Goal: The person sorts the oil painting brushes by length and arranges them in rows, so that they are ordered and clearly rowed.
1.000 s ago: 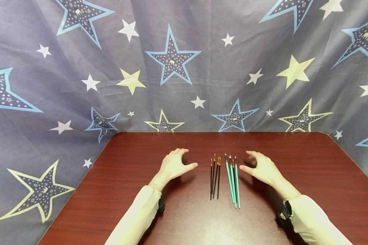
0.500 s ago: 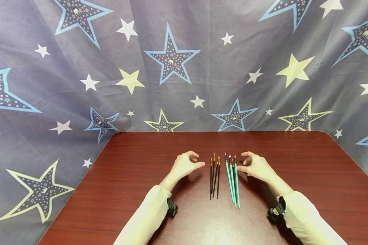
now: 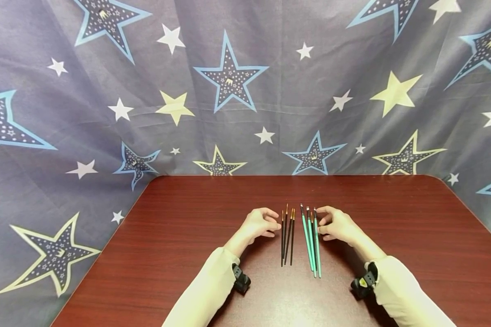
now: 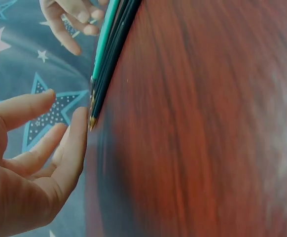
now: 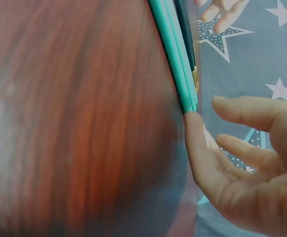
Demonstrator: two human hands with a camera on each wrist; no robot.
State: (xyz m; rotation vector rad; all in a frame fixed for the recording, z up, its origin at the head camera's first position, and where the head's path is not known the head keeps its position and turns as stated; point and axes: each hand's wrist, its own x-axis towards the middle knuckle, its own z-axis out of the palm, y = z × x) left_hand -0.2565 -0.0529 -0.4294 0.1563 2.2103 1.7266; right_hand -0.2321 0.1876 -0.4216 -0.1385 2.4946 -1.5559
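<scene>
Several thin black paintbrushes (image 3: pixel 292 240) lie side by side on the table, bristle ends pointing away. Just to their right lies a second bunch, mostly teal-handled paintbrushes (image 3: pixel 318 254) with a dark one among them. My left hand (image 3: pixel 262 222) hovers left of the black brushes, thumb and index fingertip right at their upper ends. On the other side, my right hand (image 3: pixel 338 226) has its fingertips at the rightmost teal brush. Thumb and fingers of the left hand (image 4: pixel 40 173) stand apart in its wrist view. The right wrist view shows the right hand (image 5: pixel 242 158) likewise spread, holding nothing.
The brown wooden table (image 3: pixel 180 236) reaches back to a grey star-patterned curtain (image 3: pixel 237 127). Black wrist cameras (image 3: pixel 241 278) sit at both sleeve cuffs. A narrow strip of table separates the two brush bunches.
Both hands have moved inward, the left to the right and the right to the left, up to the brushes. Their fingers have drawn closer together. The brushes lie as before.
</scene>
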